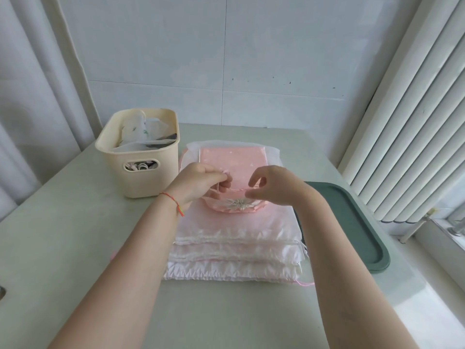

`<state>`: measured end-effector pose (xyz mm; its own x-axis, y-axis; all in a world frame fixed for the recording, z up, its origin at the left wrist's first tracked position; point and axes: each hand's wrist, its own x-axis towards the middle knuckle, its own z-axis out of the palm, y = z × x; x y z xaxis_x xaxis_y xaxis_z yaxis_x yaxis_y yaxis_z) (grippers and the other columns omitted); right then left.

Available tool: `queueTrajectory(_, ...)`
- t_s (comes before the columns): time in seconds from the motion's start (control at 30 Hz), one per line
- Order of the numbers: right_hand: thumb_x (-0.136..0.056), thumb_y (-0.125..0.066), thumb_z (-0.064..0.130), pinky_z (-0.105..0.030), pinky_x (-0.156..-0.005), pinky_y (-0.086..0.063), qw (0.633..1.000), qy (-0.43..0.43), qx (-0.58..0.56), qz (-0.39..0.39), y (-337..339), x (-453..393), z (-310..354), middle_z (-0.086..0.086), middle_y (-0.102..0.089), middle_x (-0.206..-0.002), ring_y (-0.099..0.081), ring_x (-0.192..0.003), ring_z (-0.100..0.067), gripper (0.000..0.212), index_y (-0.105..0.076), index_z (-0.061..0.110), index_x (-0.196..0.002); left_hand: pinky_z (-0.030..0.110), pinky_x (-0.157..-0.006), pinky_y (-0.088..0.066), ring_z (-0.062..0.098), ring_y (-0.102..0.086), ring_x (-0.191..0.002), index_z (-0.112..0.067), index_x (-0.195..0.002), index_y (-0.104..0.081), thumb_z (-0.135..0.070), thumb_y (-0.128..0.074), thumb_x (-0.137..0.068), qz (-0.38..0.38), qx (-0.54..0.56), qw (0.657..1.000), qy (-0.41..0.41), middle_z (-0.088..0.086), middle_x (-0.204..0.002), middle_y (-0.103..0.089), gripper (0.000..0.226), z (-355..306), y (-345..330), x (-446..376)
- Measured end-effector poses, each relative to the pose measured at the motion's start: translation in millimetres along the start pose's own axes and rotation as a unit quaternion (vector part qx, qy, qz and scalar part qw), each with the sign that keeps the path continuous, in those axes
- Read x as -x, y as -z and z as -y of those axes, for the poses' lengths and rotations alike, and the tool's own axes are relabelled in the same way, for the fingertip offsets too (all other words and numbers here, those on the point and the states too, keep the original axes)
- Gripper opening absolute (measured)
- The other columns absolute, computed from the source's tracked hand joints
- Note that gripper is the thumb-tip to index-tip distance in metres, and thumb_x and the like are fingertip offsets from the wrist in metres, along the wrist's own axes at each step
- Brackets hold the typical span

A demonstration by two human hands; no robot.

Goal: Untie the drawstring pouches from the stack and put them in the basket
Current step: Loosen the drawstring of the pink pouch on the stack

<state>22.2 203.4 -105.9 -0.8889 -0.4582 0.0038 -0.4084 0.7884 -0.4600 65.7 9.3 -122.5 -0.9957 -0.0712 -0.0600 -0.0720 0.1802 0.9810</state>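
Pouches in a stack (234,250) lie at the centre of the pale table (75,248), white and pink layers with gathered tops facing me. On top sits a pink pouch (232,162), its puckered mouth (237,205) at 6 o'clock of it, cinched tight. My left hand (198,183) pinches the thin pink drawstring (230,188) between thumb and forefinger, fingers closed on it; a red thread bracelet (173,201) circles that wrist. My right hand (273,185) is curled, its thumb and fingertips meeting on the same cord at its other end, just above the puckered mouth. At 10 o'clock from the stack stands the cream basket (151,177), with pale pouches already inside. At 3 o'clock, beside the stack, lies a dark green tray (352,222). I can read no writing or labels anywhere.
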Motion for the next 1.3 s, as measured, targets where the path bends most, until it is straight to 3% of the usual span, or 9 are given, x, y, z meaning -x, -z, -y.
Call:
queueTrajectory(0.13, -0.091, -0.056, 0.041, -0.027, -0.047, -0.027, 0.987, -0.082, 0.099, -0.098, -6, -4, 0, -0.002, -0.039, -0.059, -0.036, -0.051, -0.018, 0.048, -0.04, 0.01, -0.058, 0.011, -0.051, -0.038, 0.002, -0.053, -0.067, -0.02, -0.092, -0.078, -0.027, -0.067, -0.091, -0.043, -0.04, 0.996, -0.072, -0.009, -0.08, -0.067, 0.014, -7, -4, 4)
queueTrajectory(0.33, -0.091, -0.057, 0.047, -0.026, -0.048, -0.032, 0.984, -0.124, 0.129, 0.02, -10, -3, 3, -0.001, -0.048, -0.058, -0.044, -0.052, -0.013, 0.05, -0.044, 0.011, -0.059, 0.023, -0.059, -0.054, 0.019, -0.063, -0.064, -0.011, -0.104, -0.073, -0.022, -0.065, -0.091, 0.009, 0.167, 0.983, -0.074, 0.008, -0.076, -0.062, 0.019, -10, -33, 9)
queueTrajectory(0.4, -0.093, -0.054, 0.047, -0.028, -0.049, -0.035, 0.988, -0.118, 0.092, 0.028, -12, -3, 6, -0.004, -0.051, -0.059, -0.048, -0.053, -0.017, 0.052, -0.049, 0.007, -0.06, 0.025, -0.065, -0.057, 0.021, -0.067, -0.068, -0.009, -0.11, -0.07, -0.02, -0.062, -0.095, -0.015, 0.122, 0.991, -0.06, 0.009, -0.081, -0.065, 0.02, -3, -39, 6)
queueTrajectory(0.57, -0.086, -0.046, 0.008, -0.041, -0.079, -0.053, 0.994, -0.067, 0.029, -0.078, -11, -6, 7, -0.019, -0.064, -0.105, -0.061, -0.095, -0.034, 0.028, -0.068, -0.004, -0.098, 0.027, -0.07, -0.051, 0.016, -0.064, -0.076, -0.025, -0.112, -0.063, -0.009, -0.053, -0.092, -0.111, -0.101, 0.985, -0.088, -0.002, -0.087, -0.066, 0.028, 9, -23, -9)
queueTrajectory(0.67, -0.081, -0.046, 0.007, -0.037, -0.063, -0.05, 0.993, -0.076, 0.032, -0.082, -11, -7, 6, -0.018, -0.063, -0.082, -0.057, -0.078, -0.036, 0.02, -0.06, -0.006, -0.078, 0.021, -0.073, -0.041, 0.015, -0.061, -0.083, -0.022, -0.091, -0.069, -0.012, -0.057, -0.087, -0.141, -0.252, 0.951, -0.113, -0.004, -0.09, -0.068, 0.016, 4, -15, -6)
queueTrajectory(0.77, -0.085, -0.048, 0.013, -0.029, -0.047, -0.023, 0.989, -0.093, 0.083, -0.084, -8, -1, 6, -0.007, -0.035, -0.06, -0.032, -0.055, -0.023, 0.032, -0.032, 0.007, -0.057, 0.028, -0.067, -0.042, 0.021, -0.06, -0.077, -0.009, -0.077, -0.072, -0.026, -0.067, -0.084, -0.064, -0.342, 0.933, -0.095, 0.008, -0.081, -0.07, 0.019, -2, -14, 2)
queueTrajectory(0.93, -0.09, -0.057, 0.05, -0.027, -0.048, -0.032, 0.99, -0.097, 0.1, 0.02, -11, 5, 11, -0.003, -0.043, -0.054, -0.041, -0.049, -0.015, 0.058, -0.038, 0.009, -0.053, 0.034, -0.057, -0.041, 0.032, -0.057, -0.07, -0.006, -0.063, -0.067, -0.04, -0.073, -0.077, -0.056, -0.449, 0.89, -0.052, 0.015, -0.068, -0.065, 0.037, -9, -19, 11)
queueTrajectory(1.13, -0.09, -0.063, 0.037, -0.027, -0.048, -0.027, 0.994, -0.084, 0.036, 0.054, -23, -4, 13, -0.004, -0.04, -0.056, -0.035, -0.05, -0.017, 0.05, -0.042, 0.007, -0.055, 0.027, -0.048, -0.027, 0.019, -0.042, -0.052, -0.014, -0.046, -0.042, -0.034, -0.066, -0.087, -0.022, -0.478, 0.878, 0.022, 0.001, -0.048, -0.041, 0.051, -11, -19, 14)
queueTrajectory(1.3, -0.089, -0.066, 0.021, -0.021, -0.05, -0.037, 0.998, -0.063, -0.001, 0.009, -26, -7, 11, -0.006, -0.062, -0.079, -0.049, -0.059, -0.013, 0.019, -0.069, 0.004, -0.083, 0.03, -0.058, -0.043, 0.017, -0.049, -0.058, -0.003, -0.065, -0.069, -0.032, -0.07, -0.081, -0.007, -0.365, 0.931, 0.0, 0.011, -0.062, -0.064, 0.034, 5, -8, 2)
